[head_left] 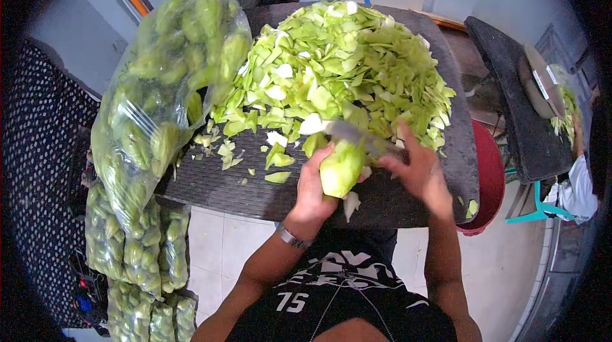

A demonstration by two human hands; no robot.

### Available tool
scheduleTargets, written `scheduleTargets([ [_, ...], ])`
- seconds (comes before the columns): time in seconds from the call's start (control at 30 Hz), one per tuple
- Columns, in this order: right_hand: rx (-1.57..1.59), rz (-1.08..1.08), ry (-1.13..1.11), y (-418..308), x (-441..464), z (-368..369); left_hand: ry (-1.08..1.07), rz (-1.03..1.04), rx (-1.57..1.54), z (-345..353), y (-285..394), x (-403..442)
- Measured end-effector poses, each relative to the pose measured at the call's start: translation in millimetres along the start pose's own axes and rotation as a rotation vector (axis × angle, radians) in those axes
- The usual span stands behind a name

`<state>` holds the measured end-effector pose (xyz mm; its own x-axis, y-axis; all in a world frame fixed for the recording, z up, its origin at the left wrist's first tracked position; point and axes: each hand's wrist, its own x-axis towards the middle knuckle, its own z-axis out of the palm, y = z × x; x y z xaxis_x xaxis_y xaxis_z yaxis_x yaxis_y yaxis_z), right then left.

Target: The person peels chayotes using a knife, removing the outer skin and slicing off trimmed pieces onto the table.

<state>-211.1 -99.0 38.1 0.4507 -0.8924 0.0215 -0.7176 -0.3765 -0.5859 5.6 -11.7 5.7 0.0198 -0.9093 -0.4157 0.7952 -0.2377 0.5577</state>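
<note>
My left hand (pixel 312 188) is wrapped round a pale green chayote (pixel 339 173) with a smooth, peeled-looking surface, held just above the near side of the table. My right hand (pixel 417 170) grips a knife (pixel 349 131), its blade smeared by motion and lying across the far end of the chayote. The knife's handle is mostly hidden by the fingers. Just beyond both hands rises a large heap of green and whitish peelings (pixel 344 61), and loose scraps lie on the dark woven tabletop (pixel 217 182).
A clear plastic bag of whole chayotes (pixel 166 68) lies over the table's left side. More filled bags (pixel 134 240) are stacked below it. A red tub (pixel 488 176) stands at the right. Farther right, another person's hand (pixel 578 135) shows by a second dark table (pixel 503 87).
</note>
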Motion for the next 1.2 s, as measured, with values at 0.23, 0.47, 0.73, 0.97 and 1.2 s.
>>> scheduleTargets([
  [0.23,0.155,0.092,-0.024,-2.4,-0.5,-6.9,0.016,0.077,0.045,4.2,8.5,0.1],
  [0.47,0.112,-0.100,-0.125,-53.1,-23.2,16.9,0.010,0.196,0.034,0.7,-13.8,4.7],
  [0.73,-0.006,-0.079,0.055,-2.2,-3.8,9.1,0.069,0.024,-0.044,-4.8,-7.3,0.7],
  [0.97,0.104,0.115,0.001,6.9,-4.0,-4.0,-0.003,0.009,0.014,5.1,11.9,-8.8],
  [1.2,0.136,-0.098,-0.089,-51.6,-22.6,5.1,0.081,0.131,0.102,1.2,-6.0,-13.9],
])
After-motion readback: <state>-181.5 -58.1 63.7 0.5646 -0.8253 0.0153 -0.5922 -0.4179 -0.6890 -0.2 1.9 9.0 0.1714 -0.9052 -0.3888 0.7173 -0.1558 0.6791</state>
